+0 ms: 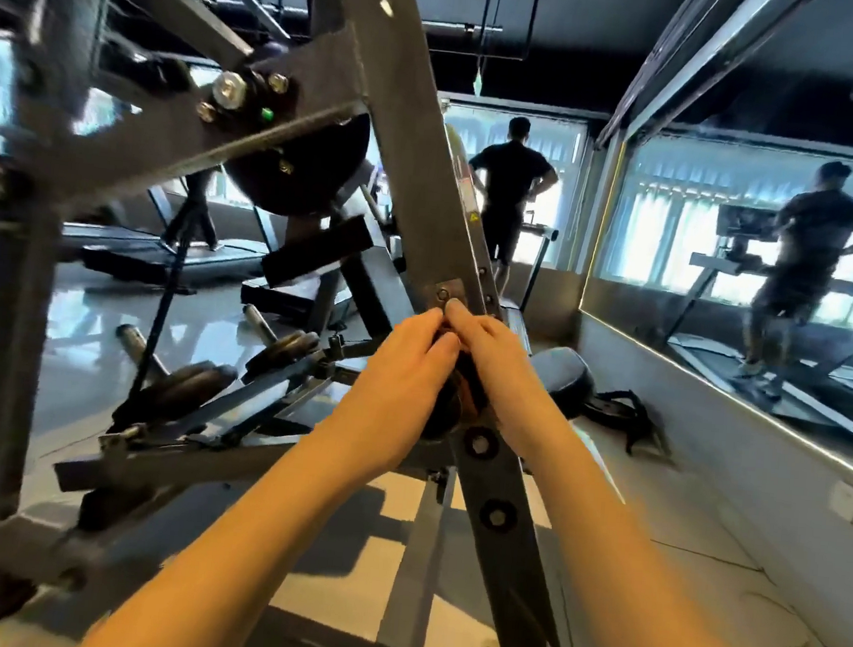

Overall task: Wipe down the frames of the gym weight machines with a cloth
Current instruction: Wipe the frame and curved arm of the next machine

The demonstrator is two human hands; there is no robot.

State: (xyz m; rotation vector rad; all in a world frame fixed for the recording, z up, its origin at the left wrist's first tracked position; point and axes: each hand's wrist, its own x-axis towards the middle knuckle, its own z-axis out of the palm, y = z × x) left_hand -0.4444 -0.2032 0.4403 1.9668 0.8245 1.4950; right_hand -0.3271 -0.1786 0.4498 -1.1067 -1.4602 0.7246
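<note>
- The left hand (399,372) and right hand (496,360) are meeting on the slanted frame bar (417,167) of the weight machine. Their fingers are curling inward, and both seem to be gripping a dark cloth (451,405) bunched between them against the steel.
- The cloth is looking soft, light and floppy, so gathering it into a palm-filling wad is probably steadying it.
- The bar is appearing rigid and fixed, with bolts (479,441) likely snagging fabric.
</note>
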